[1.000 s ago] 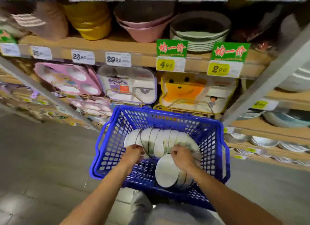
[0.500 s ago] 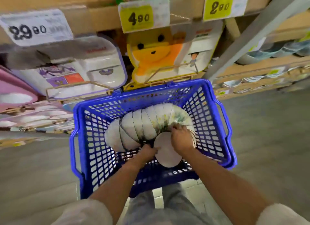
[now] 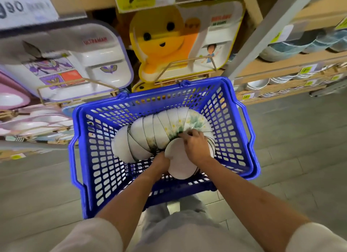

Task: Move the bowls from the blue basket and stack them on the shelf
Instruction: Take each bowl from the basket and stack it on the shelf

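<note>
Bowls (image 3: pixel 146 135) lie nested inside blue basket (image 3: pixel 105 167).

Yellow bear tray (image 3: pixel 161 45), purple-rimmed tray (image 3: pixel 75 63), possibly pink trays (image 3: pixel 13 99).

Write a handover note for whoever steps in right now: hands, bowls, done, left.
Left hand grips the near stack of bowls at its left edge. Right hand curls over its top.
A longer row of bowls lies on its side behind it; both sit inside the blue basket.
Done: neither group lifted out yet.
Left: lift the bowls and stack them on the shelf.
</note>
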